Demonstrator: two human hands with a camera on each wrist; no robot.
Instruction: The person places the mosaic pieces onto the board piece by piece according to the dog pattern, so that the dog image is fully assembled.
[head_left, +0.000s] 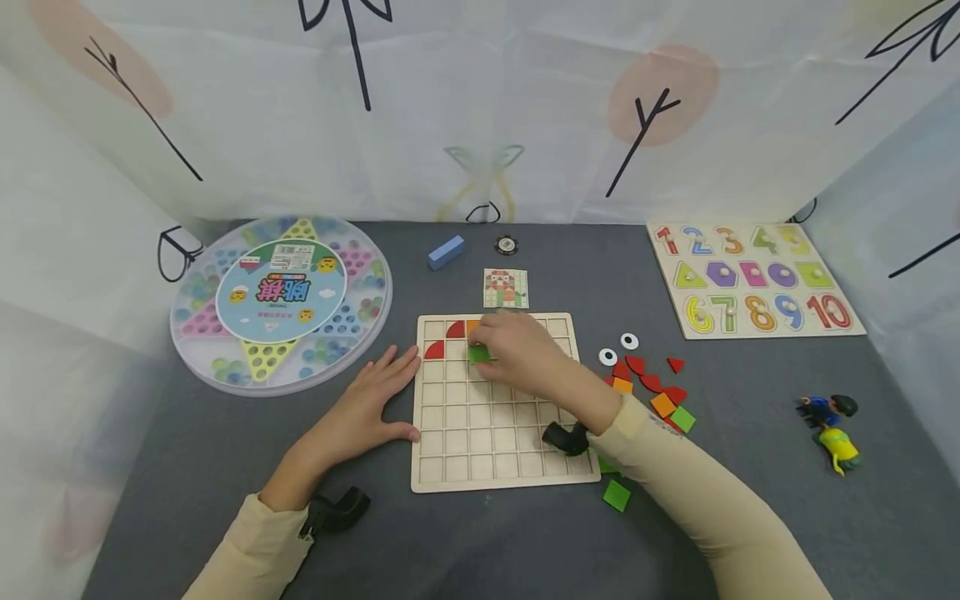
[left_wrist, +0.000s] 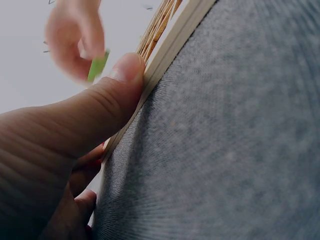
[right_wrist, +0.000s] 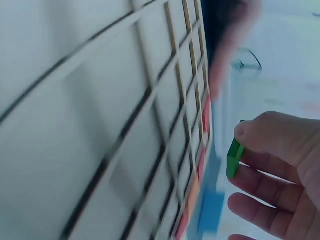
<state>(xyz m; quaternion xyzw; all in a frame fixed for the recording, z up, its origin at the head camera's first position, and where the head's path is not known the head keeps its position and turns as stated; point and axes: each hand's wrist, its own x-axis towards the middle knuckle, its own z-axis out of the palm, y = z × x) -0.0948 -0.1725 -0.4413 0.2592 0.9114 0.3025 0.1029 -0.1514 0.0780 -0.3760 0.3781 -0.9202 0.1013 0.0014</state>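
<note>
Green square tile [head_left: 477, 353] pinched in the right hand [head_left: 517, 354], hovering over the top rows of the wooden grid board [head_left: 495, 450].

Sits just below the orange piece [head_left: 472, 326] and right of the two red quarter-circles [head_left: 444, 340] already in cells. Thumb and fingers closed on the tile's edges, tilted on its side in the right wrist view [right_wrist: 233, 159]. Left hand [head_left: 367, 404] flat and relaxed, holding nothing, thumb [left_wrist: 125, 70] pressed against the board's left edge. Best bet, probably: level the tile, line it up square with one cell, keep the board braced. Pattern card [head_left: 506, 288] just above the board, worth a glance, plus loose pieces [head_left: 652, 387] to the right: head view only. Thumb-to-board contact only clear from the left wrist.
</note>
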